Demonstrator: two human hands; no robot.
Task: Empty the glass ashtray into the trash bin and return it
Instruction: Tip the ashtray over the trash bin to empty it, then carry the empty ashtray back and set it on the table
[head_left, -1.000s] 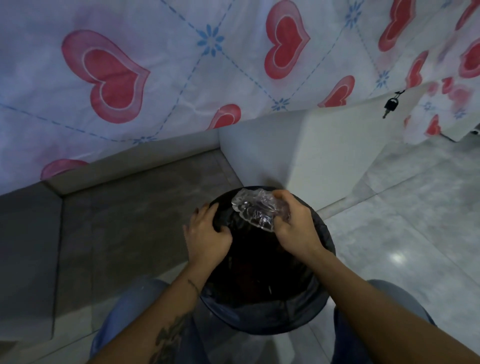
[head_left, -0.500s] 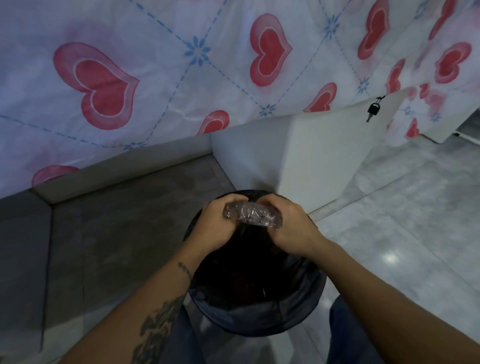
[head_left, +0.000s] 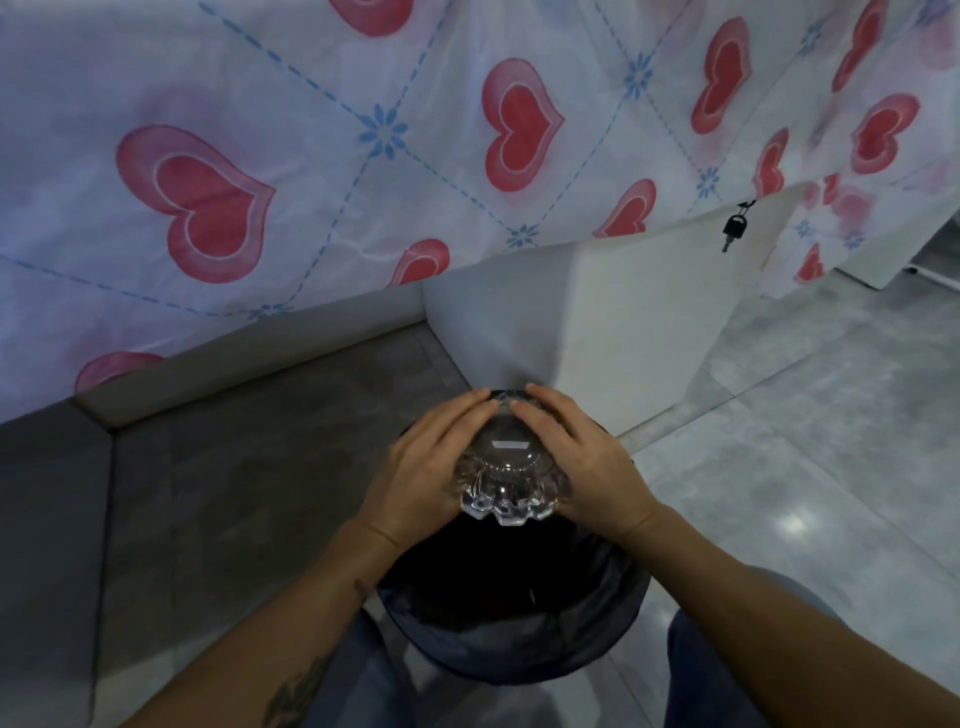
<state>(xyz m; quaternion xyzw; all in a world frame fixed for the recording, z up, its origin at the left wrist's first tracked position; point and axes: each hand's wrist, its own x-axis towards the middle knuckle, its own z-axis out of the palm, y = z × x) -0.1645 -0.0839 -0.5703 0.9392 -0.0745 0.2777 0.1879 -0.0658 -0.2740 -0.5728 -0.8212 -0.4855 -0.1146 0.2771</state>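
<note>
Hands hold the glass ashtray (head_left: 506, 475) from both sides in the head view. The left hand (head_left: 426, 467) wraps its left edge and the right hand (head_left: 582, 465) wraps its right edge, fingers curled over the far side. The ashtray sits between the two palms, turned upside down, its round bottom facing up. Right under the hands is the dark trash bin (head_left: 511, 639), so anything inside should fall straight in. Both hands are equally near. To bring it back, the ashtray probably needs flipping upright first, then lifting away from the bin.
</note>
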